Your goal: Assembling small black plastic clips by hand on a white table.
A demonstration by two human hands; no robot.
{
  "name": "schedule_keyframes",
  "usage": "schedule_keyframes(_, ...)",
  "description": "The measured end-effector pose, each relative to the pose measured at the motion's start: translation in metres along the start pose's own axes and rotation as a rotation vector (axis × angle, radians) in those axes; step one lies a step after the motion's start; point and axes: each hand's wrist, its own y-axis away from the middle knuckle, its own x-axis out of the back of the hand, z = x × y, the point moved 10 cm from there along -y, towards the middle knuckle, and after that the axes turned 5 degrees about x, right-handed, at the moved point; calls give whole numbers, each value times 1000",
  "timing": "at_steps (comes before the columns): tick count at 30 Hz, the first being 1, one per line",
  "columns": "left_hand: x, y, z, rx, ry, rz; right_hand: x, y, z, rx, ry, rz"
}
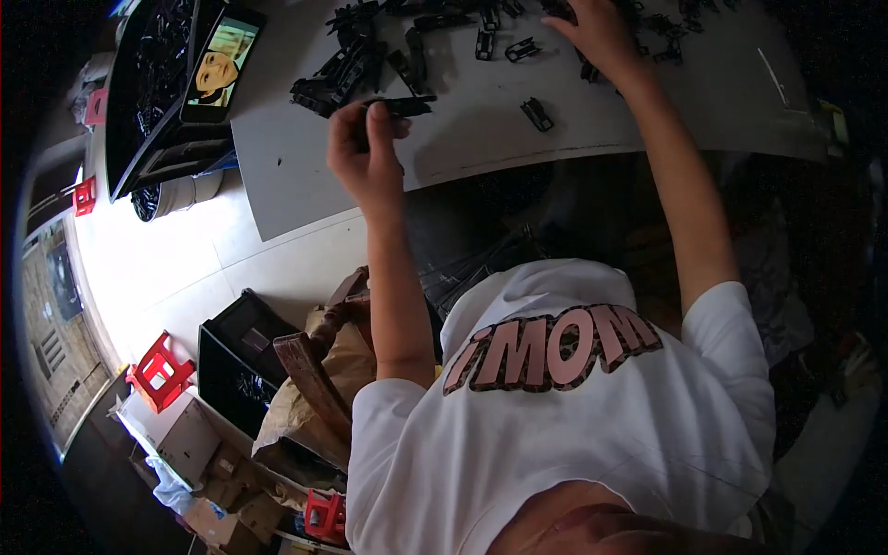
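Observation:
My left hand (368,153) is closed, thumb against fingers, on a long thin black plastic part (407,105) that points to the right above the grey table. Just beyond it lies a heap of similar black plastic parts (350,60). My right hand (601,42) reaches to the far side of the table, its thumb spread away from the fingers; the fingertips are cut off by the upper edge of the picture. Nothing shows in its grasp. Small black clips (523,50) lie to its left, and a single black clip (536,115) lies nearer to me.
A lit phone (222,69) leans on a black crate (153,153) full of black parts, left of the grey table (305,185). Below stand a white bucket (190,192), a black bin (242,338), a wooden chair arm (310,375) and a red stool (161,372).

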Motion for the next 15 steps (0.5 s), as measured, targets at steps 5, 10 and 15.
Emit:
schedule_keyframes(5,-27,11,-20,74,-7,-133,42,18,-8,346,-691,505)
schedule_keyframes(10,-34,20,-34,186,-90,-159,40,23,-34,171,0,229)
schedule_keyframes(15,-38,18,-41,234,-64,-197,35,43,-41,0,41,44)
